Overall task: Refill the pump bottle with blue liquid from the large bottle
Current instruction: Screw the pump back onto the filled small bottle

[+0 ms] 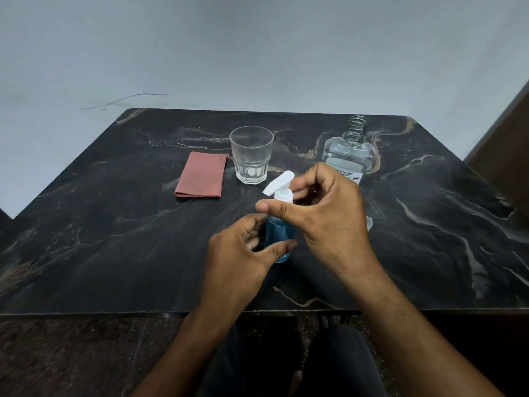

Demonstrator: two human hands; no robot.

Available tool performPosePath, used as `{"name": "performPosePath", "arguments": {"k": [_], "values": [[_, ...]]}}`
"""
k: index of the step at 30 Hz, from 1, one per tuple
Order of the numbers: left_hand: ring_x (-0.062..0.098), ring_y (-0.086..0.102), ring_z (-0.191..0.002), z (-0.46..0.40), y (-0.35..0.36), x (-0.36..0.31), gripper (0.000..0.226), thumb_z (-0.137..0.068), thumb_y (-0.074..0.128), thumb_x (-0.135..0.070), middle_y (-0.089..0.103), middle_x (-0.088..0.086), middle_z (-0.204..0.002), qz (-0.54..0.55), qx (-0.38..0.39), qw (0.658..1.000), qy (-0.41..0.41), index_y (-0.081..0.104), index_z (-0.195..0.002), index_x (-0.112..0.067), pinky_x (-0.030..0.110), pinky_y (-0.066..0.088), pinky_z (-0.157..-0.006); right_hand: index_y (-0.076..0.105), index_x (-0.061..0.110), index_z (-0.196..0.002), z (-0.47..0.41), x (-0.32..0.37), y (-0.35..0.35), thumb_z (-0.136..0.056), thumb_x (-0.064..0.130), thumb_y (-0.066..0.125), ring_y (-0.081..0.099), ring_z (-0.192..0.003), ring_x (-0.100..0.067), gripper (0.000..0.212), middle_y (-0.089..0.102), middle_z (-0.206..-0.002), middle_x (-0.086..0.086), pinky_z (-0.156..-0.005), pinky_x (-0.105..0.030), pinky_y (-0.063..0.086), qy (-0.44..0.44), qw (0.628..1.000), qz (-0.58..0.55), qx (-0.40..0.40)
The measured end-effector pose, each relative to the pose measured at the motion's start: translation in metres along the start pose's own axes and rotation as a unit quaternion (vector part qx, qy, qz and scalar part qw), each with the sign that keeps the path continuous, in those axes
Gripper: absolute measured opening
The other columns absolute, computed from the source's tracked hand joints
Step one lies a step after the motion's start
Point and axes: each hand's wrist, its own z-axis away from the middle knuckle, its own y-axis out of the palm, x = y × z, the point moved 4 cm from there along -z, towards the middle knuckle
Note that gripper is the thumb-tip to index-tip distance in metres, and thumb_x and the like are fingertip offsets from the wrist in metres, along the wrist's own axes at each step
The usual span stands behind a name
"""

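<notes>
Watching my right hand (326,213) pinch the white pump head (282,186) while the left hand (243,250) cups the pump bottle (279,233); the large bottle (347,151) label is unreadable.

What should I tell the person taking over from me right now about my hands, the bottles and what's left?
Left hand curls around the pump bottle, which stands upright on the table and holds blue liquid.
Right hand is at the white pump head, fingers around its collar.
Large bottle stands uncapped at the back right and looks empty.
Done: pouring, apparently.
Left: probably tighten the pump and recap the large bottle.
</notes>
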Motion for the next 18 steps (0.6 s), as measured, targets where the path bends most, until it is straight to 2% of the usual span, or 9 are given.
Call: {"name": "performPosePath", "arguments": {"k": [3, 7, 10, 12, 15, 18], "values": [[-0.005, 0.072, -0.104, 0.0, -0.001, 0.0, 0.055, -0.069, 0.093, -0.024, 0.078, -0.013, -0.112, 0.002, -0.002, 1.0, -0.006, 0.074, -0.121, -0.019, 0.014, 0.056, -0.09, 0.058, 0.027, -0.071, 0.0, -0.002, 0.001, -0.053, 0.035, 0.095, 0.06, -0.059, 0.002, 0.043, 0.064, -0.063, 0.013, -0.056, -0.017, 0.053, -0.007, 1.0, 0.012, -0.005], [-0.003, 0.072, -0.106, -0.001, -0.001, 0.001, 0.054, -0.069, 0.092, -0.027, 0.078, -0.013, -0.113, 0.005, 0.009, 1.0, -0.017, 0.073, -0.119, -0.023, 0.022, 0.058, -0.095, 0.068, 0.022, -0.077, 0.0, -0.005, -0.002, -0.058, 0.029, 0.095, 0.07, -0.069, -0.009, 0.033, 0.072, -0.073, 0.005, -0.062, -0.023, 0.059, -0.009, 1.0, -0.004, 0.001], [-0.003, 0.073, -0.102, 0.0, -0.002, 0.001, 0.048, -0.069, 0.092, -0.026, 0.079, -0.014, -0.108, 0.009, 0.008, 1.0, -0.021, 0.074, -0.114, -0.025, 0.021, 0.058, -0.092, 0.075, 0.011, -0.086, -0.003, -0.006, -0.006, -0.067, 0.02, 0.09, 0.074, -0.076, -0.018, 0.025, 0.077, -0.081, -0.005, -0.068, -0.025, 0.06, 0.002, 0.997, -0.05, 0.055], [-0.004, 0.073, -0.1, 0.0, -0.002, 0.001, 0.047, -0.069, 0.092, -0.025, 0.079, -0.014, -0.106, 0.011, 0.008, 1.0, -0.023, 0.075, -0.113, -0.027, 0.017, 0.057, -0.091, 0.077, 0.009, -0.092, -0.004, -0.005, -0.008, -0.074, 0.011, 0.084, 0.076, -0.084, -0.021, 0.02, 0.079, -0.09, -0.007, -0.078, -0.029, 0.061, 0.014, 0.991, -0.09, 0.102], [-0.004, 0.072, -0.102, 0.0, -0.001, 0.001, 0.048, -0.07, 0.091, -0.024, 0.078, -0.013, -0.109, 0.005, 0.009, 1.0, -0.02, 0.074, -0.114, -0.028, 0.014, 0.056, -0.092, 0.076, 0.007, -0.098, -0.006, -0.004, -0.011, -0.082, 0.005, 0.074, 0.074, -0.101, -0.019, 0.016, 0.079, -0.1, -0.007, -0.091, -0.031, 0.058, 0.02, 0.979, -0.107, 0.171], [-0.004, 0.073, -0.102, 0.0, -0.001, 0.002, 0.049, -0.07, 0.091, -0.027, 0.078, -0.013, -0.11, 0.004, 0.01, 1.0, -0.023, 0.074, -0.116, -0.028, 0.018, 0.057, -0.092, 0.076, 0.004, -0.099, -0.007, -0.004, -0.012, -0.083, 0.005, 0.074, 0.073, -0.102, -0.018, 0.016, 0.079, -0.101, -0.008, -0.091, -0.03, 0.058, 0.011, 0.978, -0.091, 0.189]]}}
